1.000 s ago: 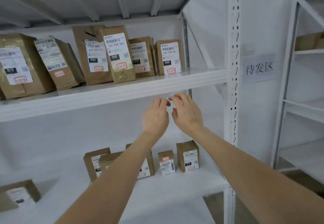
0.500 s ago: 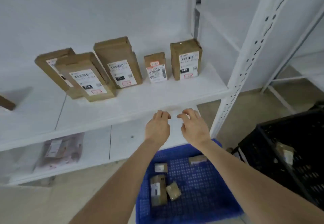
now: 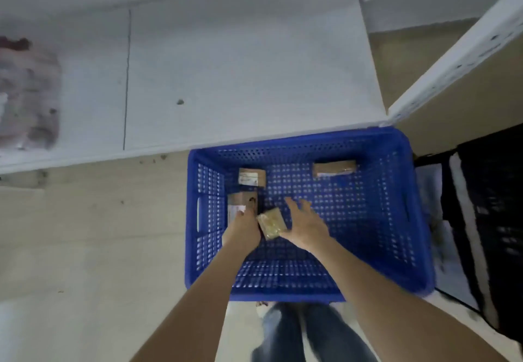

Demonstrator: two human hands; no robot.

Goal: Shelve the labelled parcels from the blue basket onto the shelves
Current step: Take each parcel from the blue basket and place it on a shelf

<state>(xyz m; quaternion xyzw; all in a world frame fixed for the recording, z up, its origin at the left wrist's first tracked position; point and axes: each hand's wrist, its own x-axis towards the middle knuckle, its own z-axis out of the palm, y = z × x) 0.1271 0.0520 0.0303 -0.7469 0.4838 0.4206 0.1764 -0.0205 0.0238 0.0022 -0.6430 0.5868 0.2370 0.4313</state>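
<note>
The blue basket (image 3: 396, 220) stands on the floor below me, and several parcels lie in it. My left hand (image 3: 244, 230) reaches down onto a brown parcel with a white label (image 3: 240, 204) at the basket's left side; its fingers are hidden behind the back of the hand. A small yellowish parcel (image 3: 271, 223) lies between my hands. My right hand (image 3: 304, 224) hovers just right of it with fingers spread, holding nothing. Another labelled brown parcel (image 3: 252, 177) and a flat brown parcel (image 3: 334, 169) lie near the far wall.
The white bottom shelf (image 3: 226, 78) runs behind the basket, with a clear bagged item (image 3: 27, 98) at its left end. A white shelf upright (image 3: 452, 58) slants at the right. A black crate (image 3: 492, 220) stands right of the basket. My legs (image 3: 311, 333) are below.
My view has dropped from the shelves down to the basket. Both hands have come down from shelf height into the basket, the left onto a brown parcel.
</note>
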